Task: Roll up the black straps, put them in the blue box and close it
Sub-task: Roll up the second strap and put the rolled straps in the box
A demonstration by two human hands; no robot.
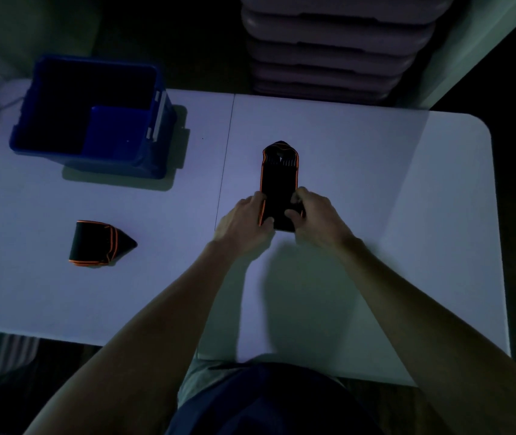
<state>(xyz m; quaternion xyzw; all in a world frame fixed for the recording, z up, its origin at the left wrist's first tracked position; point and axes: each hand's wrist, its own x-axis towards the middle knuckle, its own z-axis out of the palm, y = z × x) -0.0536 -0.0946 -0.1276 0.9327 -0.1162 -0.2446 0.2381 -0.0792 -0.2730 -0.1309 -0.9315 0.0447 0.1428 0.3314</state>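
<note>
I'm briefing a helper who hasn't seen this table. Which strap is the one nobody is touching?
Start at the open blue box on the white table's far left. Nearer the person, in front of that box, lies a black strap with orange edging, alone. Unlike the other strap, between both hands, it has a pointed end aimed right.

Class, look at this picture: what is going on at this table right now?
A person is rolling a black strap from its near end, left hand and right hand both gripping it. A second strap lies loosely folded on the white table. The blue box stands open.
</note>
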